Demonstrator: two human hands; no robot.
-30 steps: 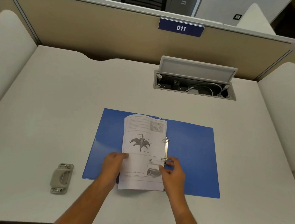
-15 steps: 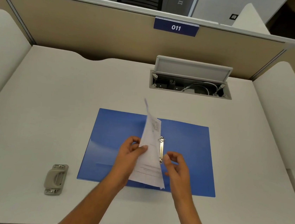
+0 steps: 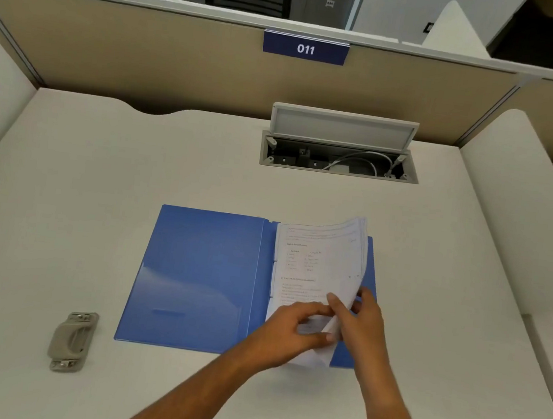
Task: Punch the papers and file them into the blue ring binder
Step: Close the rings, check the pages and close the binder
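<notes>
The blue ring binder (image 3: pixel 198 279) lies open on the desk, its left cover bare. A stack of printed papers (image 3: pixel 316 269) rests over the binder's right half, the right edge curling up. The rings are mostly hidden under the sheets. My left hand (image 3: pixel 295 332) lies across the lower part of the papers, fingers pinching their lower right edge. My right hand (image 3: pixel 367 319) is at that same edge, fingers tucked under the lifted sheets.
A beige hole punch (image 3: pixel 72 341) sits on the desk left of the binder near the front edge. An open cable box (image 3: pixel 339 161) with its lid raised is set into the desk behind. A partition with a "011" label (image 3: pixel 305 49) closes the back.
The papers, held upright over the rings half a second ago, have swung over to the right half of the binder. Both hands moved right with them.
</notes>
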